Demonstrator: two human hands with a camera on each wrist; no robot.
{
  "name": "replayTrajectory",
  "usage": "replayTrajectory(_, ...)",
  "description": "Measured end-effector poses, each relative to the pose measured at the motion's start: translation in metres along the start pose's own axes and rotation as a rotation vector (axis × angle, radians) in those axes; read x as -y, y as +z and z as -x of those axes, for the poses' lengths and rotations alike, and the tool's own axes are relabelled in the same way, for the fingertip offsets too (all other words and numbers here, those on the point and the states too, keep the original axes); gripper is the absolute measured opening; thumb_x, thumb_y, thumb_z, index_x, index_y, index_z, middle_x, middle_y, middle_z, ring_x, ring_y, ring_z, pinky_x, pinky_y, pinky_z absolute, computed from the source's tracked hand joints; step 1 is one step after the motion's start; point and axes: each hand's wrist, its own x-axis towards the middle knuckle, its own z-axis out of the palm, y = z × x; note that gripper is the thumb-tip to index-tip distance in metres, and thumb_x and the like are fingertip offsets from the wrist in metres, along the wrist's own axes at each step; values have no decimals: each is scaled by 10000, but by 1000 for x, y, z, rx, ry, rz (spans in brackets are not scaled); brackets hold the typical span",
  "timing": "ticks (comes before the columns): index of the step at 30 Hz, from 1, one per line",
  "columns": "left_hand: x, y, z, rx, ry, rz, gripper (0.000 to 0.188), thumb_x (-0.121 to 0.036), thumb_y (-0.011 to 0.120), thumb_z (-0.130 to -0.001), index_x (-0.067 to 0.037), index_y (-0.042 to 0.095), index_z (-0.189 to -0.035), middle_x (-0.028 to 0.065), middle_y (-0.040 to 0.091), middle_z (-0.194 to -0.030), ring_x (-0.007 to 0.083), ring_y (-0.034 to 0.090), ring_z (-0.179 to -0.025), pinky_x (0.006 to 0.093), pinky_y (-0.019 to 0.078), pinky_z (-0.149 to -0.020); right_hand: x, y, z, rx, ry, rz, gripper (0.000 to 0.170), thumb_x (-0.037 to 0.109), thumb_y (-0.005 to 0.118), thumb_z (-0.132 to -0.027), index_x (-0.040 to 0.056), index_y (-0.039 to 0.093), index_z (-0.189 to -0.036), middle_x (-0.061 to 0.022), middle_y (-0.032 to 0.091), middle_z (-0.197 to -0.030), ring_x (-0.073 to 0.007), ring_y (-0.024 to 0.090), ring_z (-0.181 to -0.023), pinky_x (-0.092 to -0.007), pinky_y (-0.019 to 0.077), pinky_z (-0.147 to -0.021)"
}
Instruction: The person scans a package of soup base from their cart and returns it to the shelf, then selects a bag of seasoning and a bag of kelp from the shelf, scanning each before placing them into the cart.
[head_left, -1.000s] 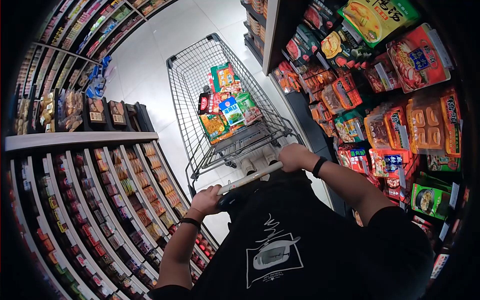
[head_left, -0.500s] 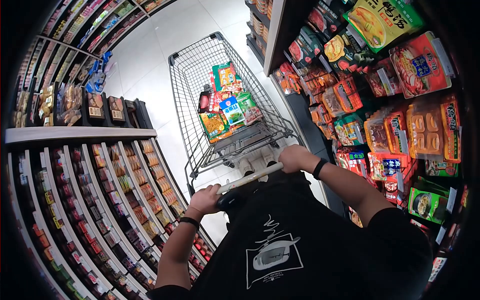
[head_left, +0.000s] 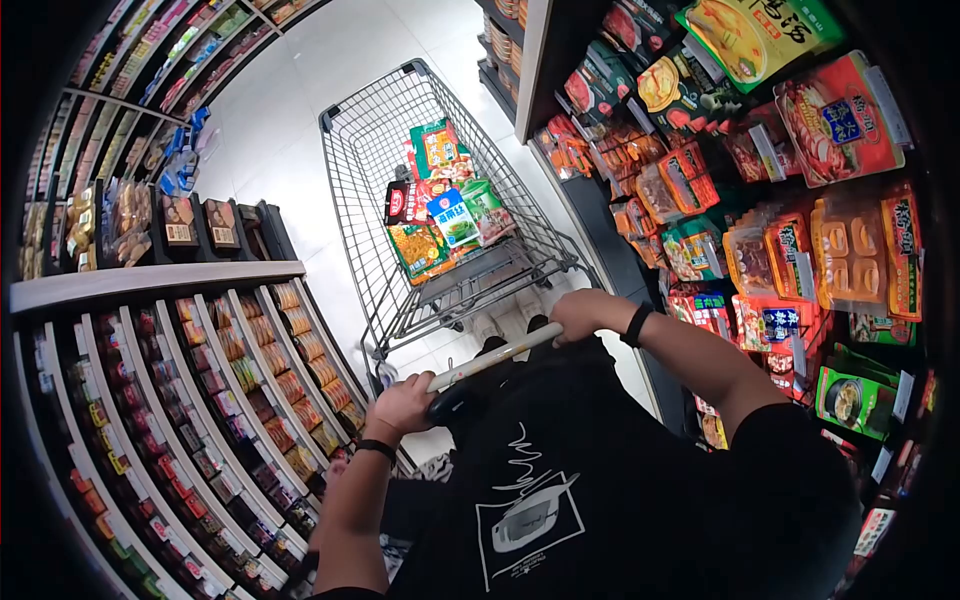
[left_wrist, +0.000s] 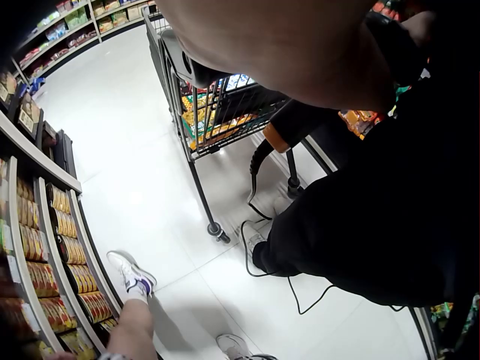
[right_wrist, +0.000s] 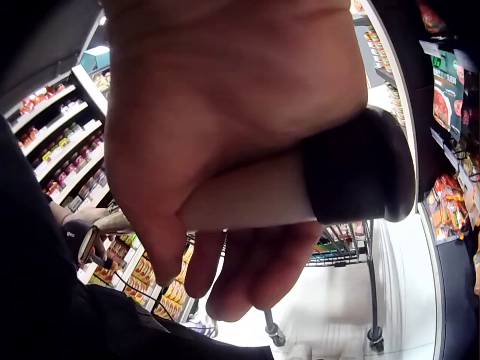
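My left hand [head_left: 403, 403] and right hand [head_left: 588, 317] grip the pale handle [head_left: 497, 357] of a wire shopping cart [head_left: 365, 240], one near each end. In the right wrist view, the right hand's fingers [right_wrist: 259, 274] wrap round the handle beside its black end cap [right_wrist: 360, 169]. Bulk of the left hand [left_wrist: 277, 45] fills the top of the left wrist view, over the handle's dark end. Inside the cart lies a pile of food packets, among them a blue-and-white packet [head_left: 455, 216], a green packet [head_left: 487, 215] and a green-and-red one [head_left: 440, 148].
Shelves of small packaged goods [head_left: 170, 420] line the left. Hanging food packets [head_left: 765, 260] crowd the rack close on the right. White tiled floor [head_left: 290, 120] runs ahead of the cart. Another person's leg with a white sneaker [left_wrist: 133, 273] stands close by on my left.
The cart and handle have shifted slightly left in the head view. Part of another person now shows beside my left forearm. Both hands keep their grip on the handle.
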Motion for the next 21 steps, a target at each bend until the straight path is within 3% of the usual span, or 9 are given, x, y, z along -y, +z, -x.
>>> replayTrajectory(4, -2, 2, 3, 16, -3, -40, 211, -298, 778, -782, -160, 771, -940, 83, 631, -1231, 289, 698, -1058, 436, 633, -855, -11, -11, -12, 233, -57, -209, 540, 530, 780, -932, 66, 803, -1207, -150, 819, -1044, -358, 780, -996, -465, 611, -898)
replayTrajectory(7, 1, 8, 0, 26, 3, -5, 224, -301, 781, -777, -151, 768, -942, 89, 630, -1247, 290, 700, -1054, 434, 635, -855, -32, -22, -35, 190, -278, -260, 527, 510, 755, -970, 57, 789, -1235, -119, 828, -1040, -290, 790, -982, -419, 620, -881)
replayTrajectory(8, 2, 13, 0, 11, 17, 4, 226, -302, 782, -775, -147, 765, -938, 89, 627, -1250, 289, 700, -1047, 434, 635, -852, -43, -39, -53, 325, -182, -478, 496, 470, 717, -1002, 32, 791, -1223, -116, 836, -1029, -257, 807, -928, -398, 638, -849)
replayTrajectory(9, 4, 15, 1, -3, 31, 13, 229, -304, 783, -773, -143, 761, -934, 90, 625, -1252, 289, 701, -1041, 433, 636, -849, -43, -63, -60, 288, -65, -631, 474, 418, 692, -1012, -15, 785, -1180, -137, 832, -981, -249, 811, -823, -387, 656, -777)
replayTrajectory(12, 0, 9, 0, 51, 26, 30, 217, -291, 780, -772, -122, 742, -902, 93, 620, -1251, 285, 701, -1013, 428, 639, -829, -64, -99, -109, -187, 32, -1023, 356, 301, 691, -1004, -45, 763, -963, -143, 719, -670, -243, 732, -550, -370, 614, -507)
replayTrajectory(14, -2, 5, -3, 46, 26, 42, 202, -273, 774, -771, -116, 740, -892, 94, 617, -1250, 279, 699, -1002, 427, 641, -824, -78, -115, -155, -266, 163, -939, 309, 275, 705, -995, -28, 727, -937, -139, 718, -713, -232, 722, -563, -375, 616, -492)
replayTrajectory(17, -1, 5, -3, 70, 39, 19, 204, -270, 772, -757, -120, 744, -892, 92, 625, -1252, 275, 700, -990, 423, 640, -818, -103, -109, -225, -298, 193, -1234, 254, 228, 708, -986, -26, 724, -985, -168, 745, -821, -230, 733, -613, -399, 633, -506)
replayTrajectory(18, -4, -5, -5, 98, 40, -7, 214, -279, 766, -752, -125, 749, -898, 89, 638, -1255, 268, 699, -973, 416, 638, -807, -117, -99, -257, -336, 242, -1304, 302, 233, 729, -961, -34, 727, -1103, -174, 771, -941, -283, 767, -734, -426, 644, -524)
replayTrajectory(21, -1, 6, -3, 64, 36, 31, 211, -287, 756, -757, -127, 748, -895, 81, 650, -1259, 261, 698, -962, 409, 635, -792, -127, -87, -304, -467, 322, -1060, 299, 206, 736, -921, -31, 749, -1102, -186, 786, -963, -325, 782, -815, -444, 640, -550)
